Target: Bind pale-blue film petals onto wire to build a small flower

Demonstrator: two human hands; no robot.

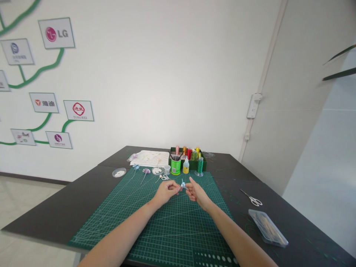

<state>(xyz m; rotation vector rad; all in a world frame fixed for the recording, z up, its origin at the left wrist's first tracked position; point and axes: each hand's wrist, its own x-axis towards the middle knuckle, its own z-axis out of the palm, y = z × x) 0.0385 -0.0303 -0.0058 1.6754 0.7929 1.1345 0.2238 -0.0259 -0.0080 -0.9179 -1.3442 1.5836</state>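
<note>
Between my hands is a small light-blue flower with narrow pointed petals. My left hand is closed, its thumb and fingers pinched together at the flower's left side, where the part they grip is mostly hidden. My right hand is open, thumb raised away from the fingers. Its fingertips are beside the flower's right petal; whether they touch it I cannot tell. Both hands are above the green cutting mat. Small white-handled scissors lie just beyond my left hand, near a purple flower and another blue flower on stems.
Behind the hands stand a green can of tools, a glue bottle, a green thread spool and a box of spools. Larger scissors and a clear plastic case lie right. A shallow dish sits left.
</note>
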